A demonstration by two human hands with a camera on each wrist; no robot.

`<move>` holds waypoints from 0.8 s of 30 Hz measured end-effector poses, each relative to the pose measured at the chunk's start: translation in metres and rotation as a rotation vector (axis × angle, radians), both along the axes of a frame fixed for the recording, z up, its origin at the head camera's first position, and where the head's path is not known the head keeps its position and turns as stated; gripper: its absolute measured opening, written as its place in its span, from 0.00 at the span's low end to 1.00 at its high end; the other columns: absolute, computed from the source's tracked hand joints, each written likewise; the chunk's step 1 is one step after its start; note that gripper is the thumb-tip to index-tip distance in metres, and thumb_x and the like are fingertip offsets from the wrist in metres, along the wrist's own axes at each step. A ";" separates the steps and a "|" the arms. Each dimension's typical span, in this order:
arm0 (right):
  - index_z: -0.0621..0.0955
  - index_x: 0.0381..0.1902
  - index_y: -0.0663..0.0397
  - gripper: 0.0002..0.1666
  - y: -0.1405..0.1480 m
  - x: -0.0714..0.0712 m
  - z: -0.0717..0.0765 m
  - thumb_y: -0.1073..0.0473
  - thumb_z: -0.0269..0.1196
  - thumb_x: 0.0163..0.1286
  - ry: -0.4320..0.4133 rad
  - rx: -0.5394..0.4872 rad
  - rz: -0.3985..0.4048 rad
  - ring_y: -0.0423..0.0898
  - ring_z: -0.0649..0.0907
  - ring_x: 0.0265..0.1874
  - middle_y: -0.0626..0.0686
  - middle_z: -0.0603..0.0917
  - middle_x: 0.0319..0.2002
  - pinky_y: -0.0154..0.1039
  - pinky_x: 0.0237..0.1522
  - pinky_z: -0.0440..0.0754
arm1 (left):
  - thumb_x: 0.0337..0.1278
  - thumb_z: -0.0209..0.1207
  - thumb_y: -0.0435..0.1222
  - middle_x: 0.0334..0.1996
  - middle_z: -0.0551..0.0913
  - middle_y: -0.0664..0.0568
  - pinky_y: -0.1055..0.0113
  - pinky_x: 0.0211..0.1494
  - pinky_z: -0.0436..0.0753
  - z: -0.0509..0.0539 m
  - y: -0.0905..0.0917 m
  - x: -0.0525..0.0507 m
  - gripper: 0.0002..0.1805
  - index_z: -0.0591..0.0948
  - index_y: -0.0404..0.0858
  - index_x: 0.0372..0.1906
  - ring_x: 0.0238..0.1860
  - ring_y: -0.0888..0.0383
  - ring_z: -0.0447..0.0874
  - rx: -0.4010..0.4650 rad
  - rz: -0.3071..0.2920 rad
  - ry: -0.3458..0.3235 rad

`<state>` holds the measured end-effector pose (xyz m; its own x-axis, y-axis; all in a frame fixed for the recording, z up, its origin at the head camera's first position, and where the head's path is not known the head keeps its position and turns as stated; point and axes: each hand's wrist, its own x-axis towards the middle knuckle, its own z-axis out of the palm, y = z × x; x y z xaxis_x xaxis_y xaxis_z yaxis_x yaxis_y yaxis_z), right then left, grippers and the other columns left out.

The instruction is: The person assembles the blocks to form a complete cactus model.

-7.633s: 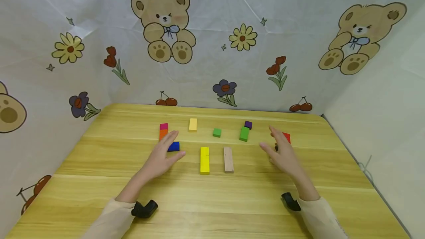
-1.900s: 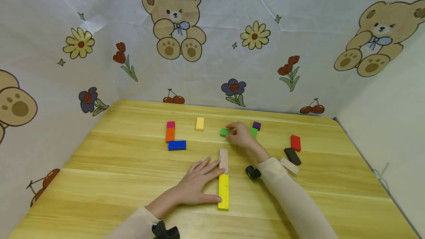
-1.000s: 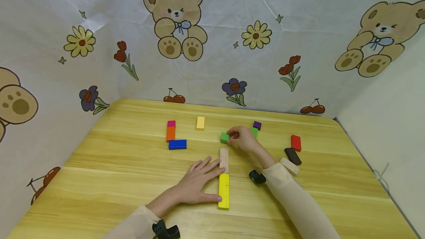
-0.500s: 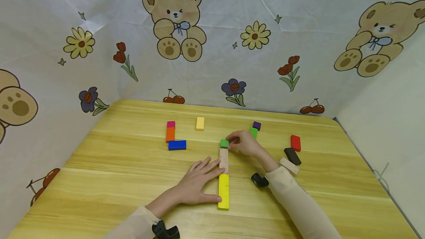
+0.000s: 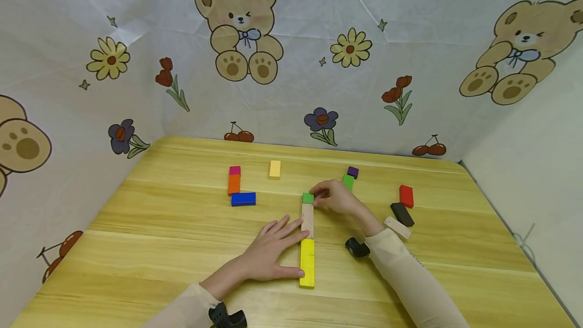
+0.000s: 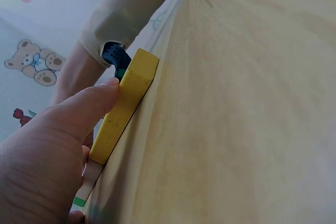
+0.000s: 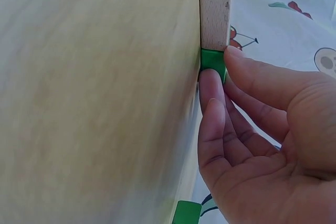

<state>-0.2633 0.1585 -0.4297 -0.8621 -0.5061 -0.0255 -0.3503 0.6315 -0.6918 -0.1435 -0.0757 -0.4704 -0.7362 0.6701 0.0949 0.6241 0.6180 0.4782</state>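
In the head view a green cube (image 5: 307, 198), a plain wooden block (image 5: 307, 212) and a yellow block (image 5: 307, 262) lie end to end in a line. My left hand (image 5: 268, 254) is spread from the left, fingertips on the wooden block and thumb on the yellow one. My right hand (image 5: 339, 197) pinches the green cube with curled fingers at its right side. The right wrist view shows the cube (image 7: 212, 59) against the wooden block's end (image 7: 216, 9), thumb and fingertips of my right hand (image 7: 273, 129) on it.
At the left are pink (image 5: 235, 170), orange (image 5: 234, 184) and blue (image 5: 243, 199) blocks, with a pale yellow one (image 5: 275, 169) behind. Purple (image 5: 352, 171) and green (image 5: 348, 181) blocks stand beyond my right hand. Red (image 5: 406, 196), black (image 5: 403, 214) and wooden (image 5: 398, 228) blocks lie right.
The green cube has come nearer with my right hand and now touches the wooden block. Since the oldest frame, the yellow and wooden blocks have come into one line. My left hand has lately stayed still.
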 end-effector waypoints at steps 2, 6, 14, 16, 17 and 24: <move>0.84 0.49 0.66 0.16 0.000 0.000 0.001 0.68 0.67 0.62 0.005 0.001 0.006 0.47 0.85 0.37 0.58 0.87 0.39 0.42 0.43 0.83 | 0.54 0.57 0.66 0.79 0.51 0.56 0.41 0.75 0.51 0.000 0.000 0.000 0.45 0.61 0.54 0.76 0.79 0.44 0.43 -0.004 0.001 0.002; 0.84 0.49 0.65 0.15 0.000 0.000 0.001 0.67 0.66 0.64 0.017 0.012 0.013 0.49 0.85 0.39 0.58 0.87 0.41 0.43 0.45 0.83 | 0.55 0.57 0.66 0.79 0.50 0.56 0.41 0.75 0.50 0.001 0.000 0.000 0.45 0.61 0.54 0.76 0.79 0.44 0.42 -0.002 0.001 -0.003; 0.84 0.49 0.63 0.15 0.000 -0.001 0.001 0.66 0.66 0.65 0.015 0.009 0.007 0.48 0.84 0.39 0.57 0.87 0.42 0.43 0.45 0.83 | 0.54 0.57 0.66 0.79 0.50 0.55 0.41 0.75 0.51 0.002 0.000 0.000 0.45 0.61 0.54 0.76 0.79 0.44 0.43 -0.002 0.002 -0.010; 0.84 0.49 0.63 0.15 0.000 -0.001 0.000 0.65 0.66 0.65 0.018 0.009 0.006 0.47 0.84 0.39 0.57 0.87 0.42 0.43 0.45 0.83 | 0.54 0.57 0.65 0.79 0.51 0.55 0.41 0.75 0.51 0.003 0.000 0.000 0.45 0.61 0.54 0.76 0.79 0.44 0.43 0.001 0.003 -0.014; 0.84 0.49 0.64 0.15 0.000 -0.001 0.000 0.65 0.66 0.65 0.019 0.008 0.006 0.47 0.84 0.39 0.57 0.87 0.42 0.43 0.45 0.83 | 0.54 0.57 0.65 0.79 0.51 0.55 0.41 0.75 0.50 0.002 0.000 0.000 0.45 0.61 0.54 0.76 0.79 0.44 0.42 0.001 0.004 -0.015; 0.81 0.54 0.65 0.20 0.004 0.004 0.003 0.64 0.66 0.66 0.022 -0.033 -0.013 0.51 0.84 0.43 0.60 0.86 0.45 0.46 0.48 0.83 | 0.54 0.57 0.66 0.79 0.49 0.57 0.41 0.75 0.50 -0.001 0.000 0.000 0.45 0.60 0.55 0.76 0.79 0.45 0.42 -0.008 0.004 -0.013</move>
<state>-0.2598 0.1625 -0.4271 -0.8688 -0.4951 0.0098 -0.3573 0.6130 -0.7047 -0.1436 -0.0755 -0.4709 -0.7403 0.6675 0.0798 0.6151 0.6247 0.4810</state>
